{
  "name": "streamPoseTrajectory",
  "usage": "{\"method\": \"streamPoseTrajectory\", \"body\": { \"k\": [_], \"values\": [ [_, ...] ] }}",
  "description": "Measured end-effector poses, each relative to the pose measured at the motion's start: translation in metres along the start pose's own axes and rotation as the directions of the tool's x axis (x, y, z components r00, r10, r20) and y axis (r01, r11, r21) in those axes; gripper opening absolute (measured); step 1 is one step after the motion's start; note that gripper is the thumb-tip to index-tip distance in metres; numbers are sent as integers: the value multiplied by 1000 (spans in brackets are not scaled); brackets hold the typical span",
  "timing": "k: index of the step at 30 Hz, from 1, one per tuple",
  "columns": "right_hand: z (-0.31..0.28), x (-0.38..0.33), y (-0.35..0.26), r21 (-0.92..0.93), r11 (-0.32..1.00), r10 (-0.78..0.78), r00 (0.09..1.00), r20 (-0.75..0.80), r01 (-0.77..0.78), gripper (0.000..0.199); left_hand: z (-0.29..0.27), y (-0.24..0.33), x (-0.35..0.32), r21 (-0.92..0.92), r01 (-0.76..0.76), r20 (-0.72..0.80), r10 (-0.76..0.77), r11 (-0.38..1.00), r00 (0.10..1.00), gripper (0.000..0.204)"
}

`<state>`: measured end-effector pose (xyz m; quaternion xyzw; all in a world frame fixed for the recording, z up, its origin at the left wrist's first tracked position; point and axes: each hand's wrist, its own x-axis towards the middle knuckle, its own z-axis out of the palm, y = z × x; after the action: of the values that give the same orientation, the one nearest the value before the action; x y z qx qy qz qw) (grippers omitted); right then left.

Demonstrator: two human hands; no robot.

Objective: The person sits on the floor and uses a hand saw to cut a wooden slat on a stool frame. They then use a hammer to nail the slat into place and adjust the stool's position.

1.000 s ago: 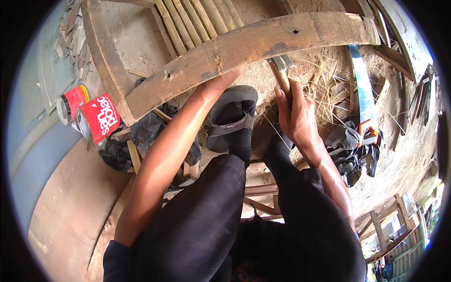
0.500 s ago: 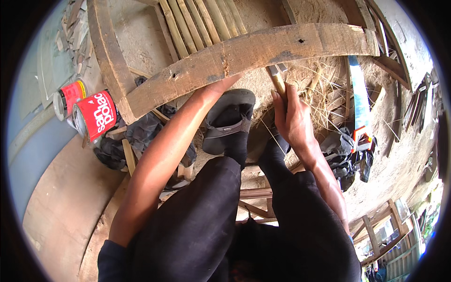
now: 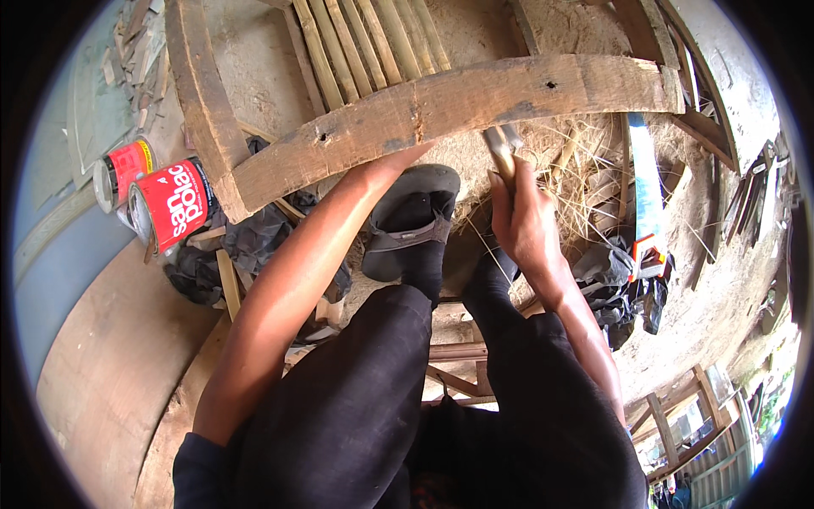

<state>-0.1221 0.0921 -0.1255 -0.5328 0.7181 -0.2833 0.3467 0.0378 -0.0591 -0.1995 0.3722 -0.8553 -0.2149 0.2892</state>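
A curved wooden rail of a chair-like frame spans the view in front of me. My left hand reaches under the rail's near edge; only the wrist area shows, and its fingers are hidden behind the wood. My right hand is closed around the wooden handle of a hammer. The hammer's metal head sits close to the rail's lower edge, partly covered by it. Beyond the rail, a row of narrow wooden slats runs away from me.
Two red cans stand at the left beside dark crumpled plastic. On the right lies a handsaw with an orange-and-white handle, near wood shavings and black plastic. My sandalled foot rests between my arms.
The rail and slats appear slightly lower in view. My right hand and the hammer have shifted only a little, and the hammer head is blurred. My left hand stays behind the rail.
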Motion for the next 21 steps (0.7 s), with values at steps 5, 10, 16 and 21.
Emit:
{"method": "streamPoseTrajectory", "body": {
  "k": [5,10,16,21],
  "values": [
    [0,-1,-5,14,999,-40,998,-39,41,29,-3,-1,-3,3,3,4,-3,1000,1000,22],
    [4,2,5,-76,995,73,995,69,-68,30,5,-4,-4,2,3,0,-3,1000,1000,25],
    [-3,-1,-6,74,997,3,997,-79,3,26,-10,8,0,-15,22,57,-21,1000,998,27],
    [-8,-4,-4,96,991,95,995,-28,-92,24,-13,13,2,-51,109,123,-102,993,987,31]
  ]
}}
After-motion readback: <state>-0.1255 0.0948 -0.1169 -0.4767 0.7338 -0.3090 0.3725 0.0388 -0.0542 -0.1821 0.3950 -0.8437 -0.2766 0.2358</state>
